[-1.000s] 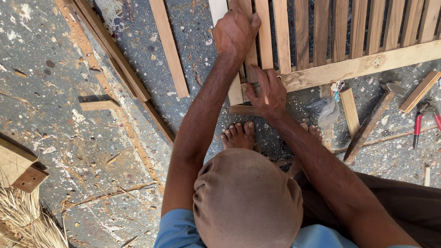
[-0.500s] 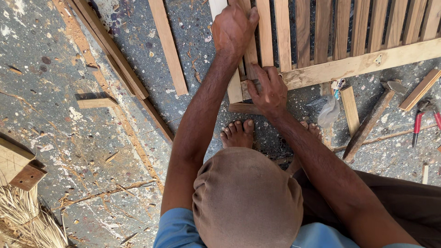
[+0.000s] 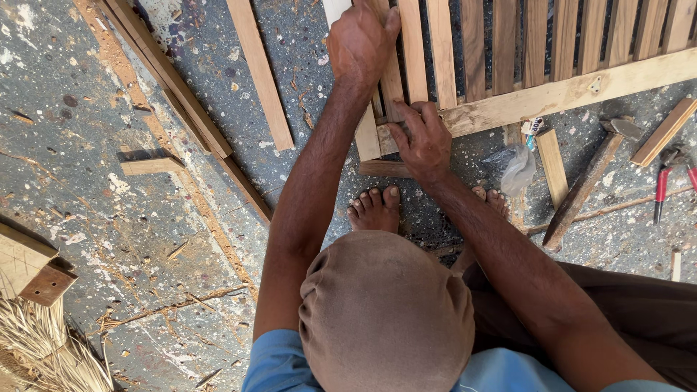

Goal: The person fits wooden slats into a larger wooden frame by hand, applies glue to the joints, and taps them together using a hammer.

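Observation:
A slatted wooden panel (image 3: pixel 566 91) lies on the floor, its pale cross rail running across several darker slats. My left hand (image 3: pixel 359 43) is closed over the upper part of one wooden slat (image 3: pixel 392 83) near the panel's left end. My right hand (image 3: pixel 422 141) grips the same slat's lower end, where it meets the cross rail, with the fingers curled around the wood. My bare feet (image 3: pixel 375 208) rest on the floor just below the panel. A brown cap on the head hides part of the lower view.
Loose wooden strips (image 3: pixel 260 72) and a long batten (image 3: pixel 170 80) lie to the left on the paint-spattered concrete floor (image 3: pixel 109 218). At the right lie a hammer (image 3: pixel 584 185), red-handled pliers (image 3: pixel 664 181), a plastic bag (image 3: pixel 519 170) and short offcuts (image 3: pixel 552 167). Straw (image 3: pixel 43 348) sits at the bottom left.
Almost nothing has changed. My left hand has shifted slightly along the slat, and my right hand stays at the slat's lower end.

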